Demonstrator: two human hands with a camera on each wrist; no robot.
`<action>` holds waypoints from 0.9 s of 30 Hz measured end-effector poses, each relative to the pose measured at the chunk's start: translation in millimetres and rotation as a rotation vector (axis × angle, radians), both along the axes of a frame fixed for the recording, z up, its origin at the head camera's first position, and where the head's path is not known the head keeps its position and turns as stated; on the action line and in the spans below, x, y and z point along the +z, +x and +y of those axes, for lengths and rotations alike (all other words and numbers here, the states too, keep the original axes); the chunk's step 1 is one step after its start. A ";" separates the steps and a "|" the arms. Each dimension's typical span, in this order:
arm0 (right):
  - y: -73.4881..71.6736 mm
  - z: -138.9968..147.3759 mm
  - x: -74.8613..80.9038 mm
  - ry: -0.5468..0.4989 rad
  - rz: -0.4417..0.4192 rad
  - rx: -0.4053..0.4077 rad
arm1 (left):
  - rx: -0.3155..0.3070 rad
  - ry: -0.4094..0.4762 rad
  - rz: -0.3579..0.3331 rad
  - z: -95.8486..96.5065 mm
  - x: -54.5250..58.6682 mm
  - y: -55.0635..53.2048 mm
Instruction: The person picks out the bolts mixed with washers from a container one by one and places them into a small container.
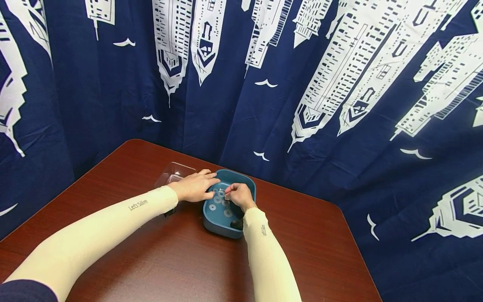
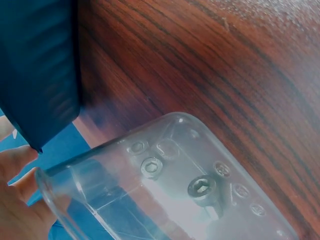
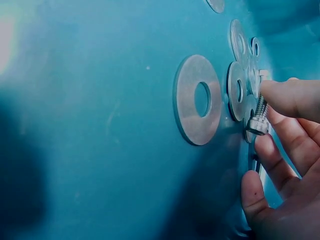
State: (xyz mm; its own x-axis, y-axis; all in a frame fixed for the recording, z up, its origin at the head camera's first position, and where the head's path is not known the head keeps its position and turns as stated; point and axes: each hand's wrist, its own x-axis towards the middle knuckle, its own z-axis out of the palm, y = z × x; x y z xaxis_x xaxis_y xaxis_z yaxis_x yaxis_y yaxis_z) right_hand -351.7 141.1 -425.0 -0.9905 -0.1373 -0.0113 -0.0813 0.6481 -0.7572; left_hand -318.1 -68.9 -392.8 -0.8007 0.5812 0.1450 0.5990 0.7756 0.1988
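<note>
Between fingers [image 3: 295, 97] and thumb of the right hand [image 1: 240, 195], in a pinch: a silver bolt [image 3: 258, 122], caught by its threaded part, with its ribbed round head jutting below the fingertip in the right wrist view. Low inside a blue bin [image 1: 220, 230] with it, just above or against a cluster of flat washers [image 3: 198, 100] (impossible to tell which). On the bin floor, several of these washers close together or overlapping, with one big one a little apart. In the near right corner of the bin, next to a cream sleeve [image 1: 266, 256], something black [image 1: 237, 224], too small to name.

Over on the left, at and over the bin's left rim, straight, spread fingers of the left hand [image 1: 194, 186]. Just beside that hand, on a reddish-brown table [image 1: 170, 264], a clear plastic box [image 2: 187, 130]. Visible through the plastic: a second bolt [image 2: 202, 187] with a hexagonal socket, plus small round metal parts [image 2: 151, 167]. Behind the table, a navy curtain [image 1: 226, 113] with white buildings, upside down, and birds.
</note>
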 end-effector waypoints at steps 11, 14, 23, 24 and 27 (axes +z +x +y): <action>0.2 2.2 4.0 -0.039 -0.010 0.018 | -0.004 0.006 0.006 1.7 0.9 -0.1; -0.5 2.3 4.4 -0.051 -0.014 0.018 | -0.001 0.008 0.003 1.8 1.8 0.0; 1.1 1.3 9.5 -0.063 -0.027 0.004 | -0.004 -0.016 -0.017 1.5 4.3 1.2; 1.4 1.1 10.1 -0.066 -0.025 0.004 | -0.004 -0.019 -0.018 1.2 4.4 1.5; 1.9 0.0 11.9 -0.076 -0.022 0.008 | -0.003 -0.026 -0.017 0.5 4.6 2.1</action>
State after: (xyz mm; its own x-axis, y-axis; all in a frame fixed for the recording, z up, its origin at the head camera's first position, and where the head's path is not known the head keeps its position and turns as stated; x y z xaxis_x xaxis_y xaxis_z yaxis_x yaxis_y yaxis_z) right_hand -349.8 141.1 -413.1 -0.9890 -0.1466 -0.0220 -0.0692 0.5878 -0.8060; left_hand -316.0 -68.4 -388.2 -0.8009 0.5873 0.1166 0.5984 0.7786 0.1889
